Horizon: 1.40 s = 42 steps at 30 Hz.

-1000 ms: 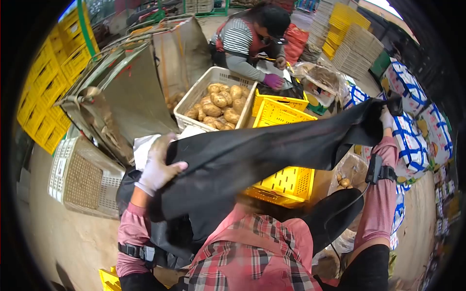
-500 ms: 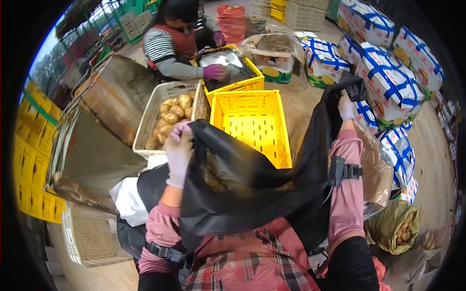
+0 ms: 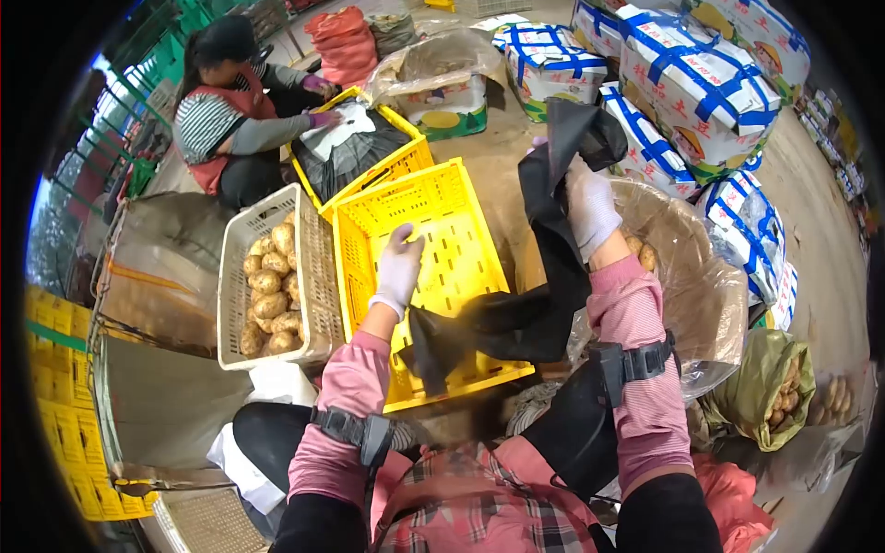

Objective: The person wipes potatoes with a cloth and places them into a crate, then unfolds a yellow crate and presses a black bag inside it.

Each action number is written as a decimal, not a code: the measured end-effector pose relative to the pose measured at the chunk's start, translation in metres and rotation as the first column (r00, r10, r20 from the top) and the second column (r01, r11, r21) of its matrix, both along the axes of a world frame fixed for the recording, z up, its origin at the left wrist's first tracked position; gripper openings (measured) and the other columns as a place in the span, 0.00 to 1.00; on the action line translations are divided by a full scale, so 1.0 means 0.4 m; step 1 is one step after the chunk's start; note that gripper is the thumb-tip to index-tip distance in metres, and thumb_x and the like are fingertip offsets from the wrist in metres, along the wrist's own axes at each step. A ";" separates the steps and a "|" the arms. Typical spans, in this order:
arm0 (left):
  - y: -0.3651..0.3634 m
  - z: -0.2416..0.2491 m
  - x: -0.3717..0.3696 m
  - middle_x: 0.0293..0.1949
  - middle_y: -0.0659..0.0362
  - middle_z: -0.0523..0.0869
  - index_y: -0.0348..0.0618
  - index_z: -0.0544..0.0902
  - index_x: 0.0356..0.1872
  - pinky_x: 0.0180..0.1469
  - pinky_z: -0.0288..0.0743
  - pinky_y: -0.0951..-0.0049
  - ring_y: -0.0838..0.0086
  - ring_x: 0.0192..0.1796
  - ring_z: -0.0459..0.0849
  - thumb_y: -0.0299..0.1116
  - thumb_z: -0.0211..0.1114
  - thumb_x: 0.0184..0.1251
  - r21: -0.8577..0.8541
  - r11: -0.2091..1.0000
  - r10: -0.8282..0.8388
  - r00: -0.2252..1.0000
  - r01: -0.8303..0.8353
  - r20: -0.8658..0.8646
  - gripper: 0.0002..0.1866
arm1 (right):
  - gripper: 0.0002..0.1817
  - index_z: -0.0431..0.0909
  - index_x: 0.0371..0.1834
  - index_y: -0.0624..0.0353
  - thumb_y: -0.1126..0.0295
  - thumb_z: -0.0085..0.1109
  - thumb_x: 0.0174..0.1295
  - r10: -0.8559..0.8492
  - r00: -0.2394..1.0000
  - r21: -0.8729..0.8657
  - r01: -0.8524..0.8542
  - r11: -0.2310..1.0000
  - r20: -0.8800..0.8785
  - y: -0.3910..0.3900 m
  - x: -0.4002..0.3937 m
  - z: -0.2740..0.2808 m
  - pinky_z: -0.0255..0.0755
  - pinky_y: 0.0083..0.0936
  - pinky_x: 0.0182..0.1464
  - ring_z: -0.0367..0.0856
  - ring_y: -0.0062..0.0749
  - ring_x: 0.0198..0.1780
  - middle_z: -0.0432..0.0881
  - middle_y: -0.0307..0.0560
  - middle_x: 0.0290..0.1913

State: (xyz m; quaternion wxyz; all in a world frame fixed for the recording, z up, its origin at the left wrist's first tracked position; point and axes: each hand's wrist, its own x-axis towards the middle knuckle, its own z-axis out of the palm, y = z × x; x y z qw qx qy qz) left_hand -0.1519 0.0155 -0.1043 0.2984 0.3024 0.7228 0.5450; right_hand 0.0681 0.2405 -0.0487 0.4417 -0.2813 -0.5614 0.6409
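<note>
A black plastic sheet [image 3: 546,313] hangs gathered from my right hand [image 3: 592,207], which is closed on it; its lower end trails over the near part of a yellow crate [image 3: 429,272]. My left hand [image 3: 398,272], in a pale glove, is over the crate with fingers apart and nothing in them. The crate's slotted bottom shows beneath both. Left of it stands a white crate [image 3: 318,276] of potatoes [image 3: 269,293].
Across from me a co-worker [image 3: 226,120] handles a second yellow crate [image 3: 419,157] lined with black plastic. A plastic-lined box [image 3: 687,286] with potatoes is at my right, near stacked white cartons [image 3: 691,83]. An olive sack [image 3: 761,396] holds potatoes.
My left hand has let go of the black sheet and moved right, over the yellow crate. The sheet, spread between both hands before, now hangs bunched from my right hand. The view has shifted.
</note>
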 end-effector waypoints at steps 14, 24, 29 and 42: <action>-0.168 -0.078 0.055 0.27 0.55 0.82 0.36 0.81 0.39 0.32 0.75 0.65 0.67 0.28 0.81 0.28 0.56 0.67 -0.086 0.985 0.165 0.958 -0.148 0.235 0.08 | 0.28 0.73 0.66 0.59 0.63 0.62 0.62 0.392 0.814 0.007 -0.436 0.900 0.428 -0.213 -0.071 -0.065 0.73 0.33 0.62 0.80 0.48 0.61 0.81 0.57 0.60; -0.445 -0.389 -0.187 0.57 0.36 0.77 0.48 0.82 0.50 0.56 0.77 0.53 0.43 0.53 0.81 0.30 0.61 0.60 -0.511 0.758 0.043 0.813 -0.405 -0.581 0.15 | 0.36 0.71 0.67 0.60 0.49 0.64 0.61 -0.141 0.355 0.269 -0.343 0.900 0.924 -0.165 -0.225 -0.278 0.66 0.40 0.68 0.72 0.55 0.67 0.76 0.61 0.64; -0.443 -0.369 -0.168 0.54 0.36 0.78 0.44 0.81 0.53 0.54 0.76 0.50 0.41 0.50 0.80 0.27 0.61 0.58 -0.482 0.776 0.053 0.804 -0.406 -0.593 0.19 | 0.40 0.66 0.71 0.59 0.47 0.65 0.60 -0.197 0.305 0.305 -0.362 0.881 0.932 -0.065 -0.388 -0.327 0.64 0.44 0.70 0.67 0.53 0.70 0.70 0.59 0.68; -0.432 -0.328 -0.183 0.49 0.40 0.77 0.44 0.80 0.52 0.46 0.77 0.53 0.45 0.43 0.81 0.22 0.60 0.52 -0.538 0.740 0.074 0.845 -0.402 -0.529 0.22 | 0.29 0.73 0.64 0.54 0.51 0.62 0.64 -0.200 0.328 0.334 -0.428 0.840 0.923 0.321 -0.685 -0.476 0.64 0.43 0.69 0.68 0.51 0.71 0.75 0.55 0.66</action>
